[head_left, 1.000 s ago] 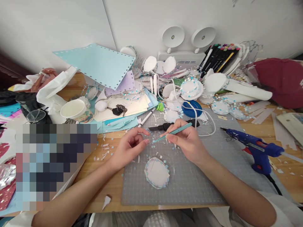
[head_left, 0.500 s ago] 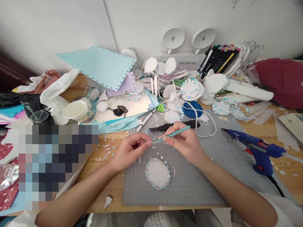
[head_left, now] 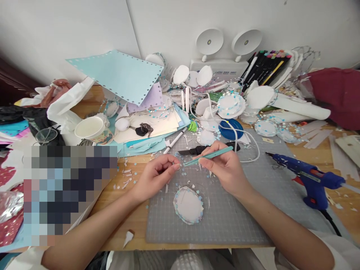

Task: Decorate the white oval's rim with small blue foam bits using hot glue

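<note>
Teal tweezers (head_left: 213,154) are gripped in my right hand (head_left: 226,170), their tips pointing left toward my other hand. My left hand (head_left: 159,174) is closed in a pinch close to those tips; whatever its thumb and finger hold is too small to make out. Below both hands, a white paper oval (head_left: 189,205) edged with tiny blue and white stars lies on the grey cutting mat (head_left: 233,225). Loose paper stars are scattered around the hands. Just behind my right hand rests a black craft knife (head_left: 194,150).
A blue glue gun (head_left: 312,176) lies at the right. Behind the mat are a blue round lid (head_left: 230,129), a white cable (head_left: 257,146), a paper cup (head_left: 89,129), light blue card (head_left: 120,77) and several star-trimmed discs (head_left: 231,105). Markers (head_left: 266,67) stand at the back.
The tweezers have drawn slightly right, away from my left fingertips, and their tips look more apart. My left hand stays nearly still, pinched. The view has shifted a little.
</note>
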A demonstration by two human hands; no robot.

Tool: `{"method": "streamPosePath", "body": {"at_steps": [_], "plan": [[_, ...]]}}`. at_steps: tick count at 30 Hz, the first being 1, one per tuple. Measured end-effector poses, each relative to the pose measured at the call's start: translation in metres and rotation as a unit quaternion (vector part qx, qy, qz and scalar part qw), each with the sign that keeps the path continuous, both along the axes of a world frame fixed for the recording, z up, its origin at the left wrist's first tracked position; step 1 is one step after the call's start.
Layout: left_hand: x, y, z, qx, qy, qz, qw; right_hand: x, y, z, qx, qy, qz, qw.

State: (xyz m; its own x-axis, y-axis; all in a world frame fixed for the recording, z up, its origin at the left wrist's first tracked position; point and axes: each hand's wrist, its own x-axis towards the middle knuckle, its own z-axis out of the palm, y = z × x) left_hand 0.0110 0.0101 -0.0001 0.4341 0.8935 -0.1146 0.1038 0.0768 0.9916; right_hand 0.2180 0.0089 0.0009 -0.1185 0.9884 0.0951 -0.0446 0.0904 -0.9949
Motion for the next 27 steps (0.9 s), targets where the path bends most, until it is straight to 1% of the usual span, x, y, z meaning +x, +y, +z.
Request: {"method": "streamPosePath", "body": {"at_steps": [8,18,27], "plan": [[0.0008,0.0004,0.0011,0.007,0.008,0.002,1.0,0.0011,-0.0001,-0.0001,-0.004,-0.004,-0.008,1.0],[0.0006,0.0007,0.0009,0.01,0.005,-0.01,1.0,-0.0021,-0.0016,0.0017,-0.015,0.006,0.008,1.0],[-0.0006,0.0009,-0.0016,0.012,0.011,-0.025,1.0,-0.0021,-0.0006,0.0014,-0.019,-0.014,0.005,1.0]]}}
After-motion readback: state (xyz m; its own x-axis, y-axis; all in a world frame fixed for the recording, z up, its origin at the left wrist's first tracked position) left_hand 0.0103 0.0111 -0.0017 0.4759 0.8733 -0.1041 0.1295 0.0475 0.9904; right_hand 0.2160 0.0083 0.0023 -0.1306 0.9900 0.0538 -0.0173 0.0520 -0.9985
